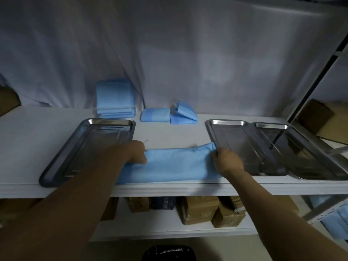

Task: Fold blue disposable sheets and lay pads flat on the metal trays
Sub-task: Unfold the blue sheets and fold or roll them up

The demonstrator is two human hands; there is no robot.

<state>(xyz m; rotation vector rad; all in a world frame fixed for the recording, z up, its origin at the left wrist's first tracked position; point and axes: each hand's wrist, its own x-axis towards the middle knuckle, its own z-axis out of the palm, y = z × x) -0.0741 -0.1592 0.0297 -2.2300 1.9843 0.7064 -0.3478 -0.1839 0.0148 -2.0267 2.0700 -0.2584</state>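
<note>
A blue disposable sheet [173, 164], folded into a long band, lies on the white shelf [28, 132] between the trays. My left hand [136, 152] grips its left end and my right hand [227, 160] pinches its right end. One metal tray [62, 162] sits at the left. Two overlapping metal trays stand at the right, the nearer [214, 132] and the outer [320, 176]; the sheet's right corner touches the nearer one's rim. All three trays hold nothing.
A stack of blue pads [114, 98] stands at the back left. Two folded blue sheets [155, 114] [183, 113] lie at the back middle. A white cloth hangs behind. Brown parcels [199, 210] fill the lower shelf; a black bag [169, 253] is below.
</note>
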